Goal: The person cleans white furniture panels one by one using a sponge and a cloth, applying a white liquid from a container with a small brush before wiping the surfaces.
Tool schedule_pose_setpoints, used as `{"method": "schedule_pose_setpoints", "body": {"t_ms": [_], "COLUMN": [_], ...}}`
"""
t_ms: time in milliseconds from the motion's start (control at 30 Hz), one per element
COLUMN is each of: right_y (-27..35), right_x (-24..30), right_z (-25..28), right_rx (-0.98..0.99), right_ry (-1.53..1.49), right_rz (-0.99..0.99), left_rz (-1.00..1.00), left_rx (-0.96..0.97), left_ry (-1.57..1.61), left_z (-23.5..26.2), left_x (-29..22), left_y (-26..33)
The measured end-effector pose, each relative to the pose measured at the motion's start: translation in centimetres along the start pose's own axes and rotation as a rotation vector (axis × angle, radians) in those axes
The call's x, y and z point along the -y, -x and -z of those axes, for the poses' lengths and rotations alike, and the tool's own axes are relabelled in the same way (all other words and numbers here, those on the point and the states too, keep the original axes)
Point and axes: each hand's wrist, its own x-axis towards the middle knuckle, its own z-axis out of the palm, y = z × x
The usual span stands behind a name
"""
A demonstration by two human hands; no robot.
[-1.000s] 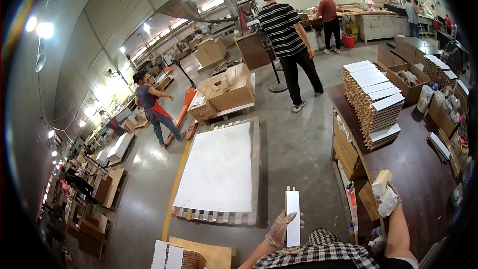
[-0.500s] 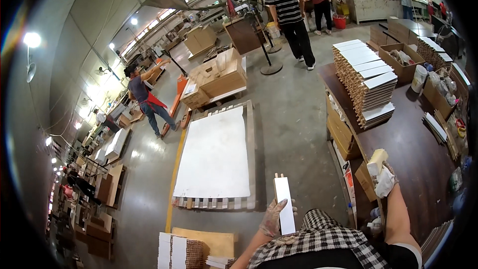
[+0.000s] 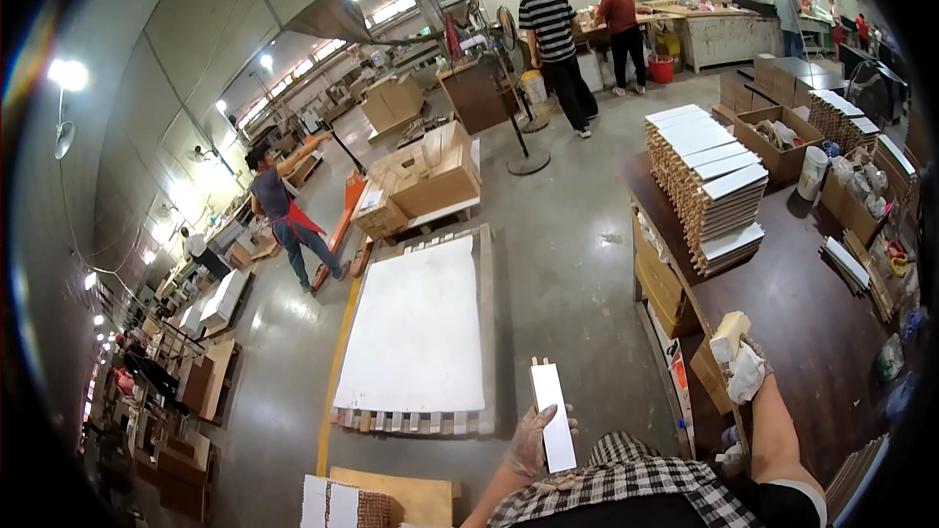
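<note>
At lower centre, just above the black-and-white checked garment (image 3: 616, 489), the left hand (image 3: 528, 442), in a mottled glove, grasps a white-faced wooden strip (image 3: 556, 425), thumb across its face; two short dowels project from the strip's far end. To the right, by the left edge of a dark brown surface (image 3: 822, 323), the right hand (image 3: 757, 357) clasps a pale yellow block (image 3: 729, 334) together with a white cloth (image 3: 747, 376); whether either touches the surface cannot be told. Farther along that surface stands a tall stack of white-topped strips (image 3: 704, 191), with an open cardboard box (image 3: 788, 164) and a white cylindrical container (image 3: 812, 174) to its right. On the floor, beyond the held strip and leftward, a slatted pallet (image 3: 487, 323) bears a white sheet (image 3: 416, 328)
</note>
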Motion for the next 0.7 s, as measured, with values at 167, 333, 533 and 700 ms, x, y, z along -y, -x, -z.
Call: {"method": "schedule_pose_setpoints", "body": {"t_ms": [167, 333, 533, 700], "right_y": [0.3, 0.2, -0.7, -0.7], "right_x": [-0.3, -0.8, -0.2, -0.5], "right_z": [0.3, 0.6, 0.7, 0.7], "right_rx": [-0.001, -0.006, 0.000, 0.025], "right_ry": [0.023, 0.011, -0.015, -0.037], "right_rz": [0.000, -0.020, -0.025, -0.045], "left_rz": [0.003, 0.047, 0.005, -0.035], "left_rx": [-0.027, -0.022, -0.044, -0.067], "left_ry": [0.106, 0.114, 0.018, 0.059], "left_z": [0.1, -0.4, -2.9, -4.0], "left_x": [0.8, 1.5, 0.6, 1.2], "left_y": [-1.3, -2.3, -2.4, -4.0]}}
